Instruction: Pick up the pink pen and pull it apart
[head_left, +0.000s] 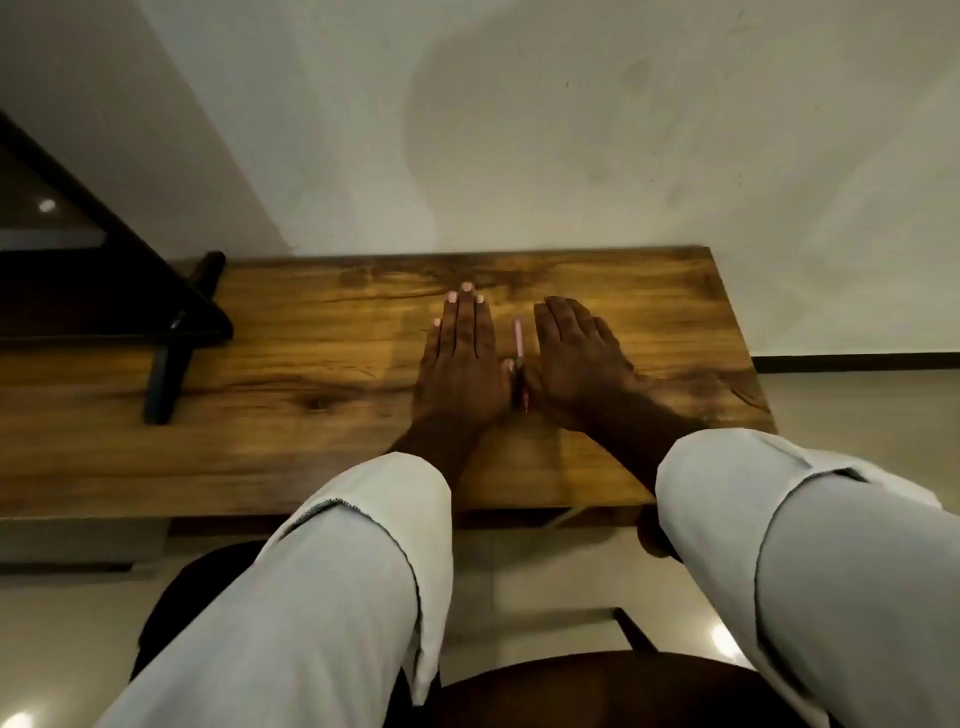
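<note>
My left hand (460, 358) lies flat, palm down, on the wooden table (311, 364), fingers straight and together. My right hand (576, 358) lies flat beside it, a little to the right. Between the two hands a slim pink pen (518, 343) lies on the wood, pointing away from me; its near end is dark and partly hidden in the gap between my palms. Neither hand grips it. Both forearms wear rolled-up white sleeves.
A black screen on a black stand (171, 358) occupies the table's left end. A pale wall (519, 130) rises right behind the table. The table's right edge ends near tiled floor (857, 405). A dark round seat (597, 691) is below me.
</note>
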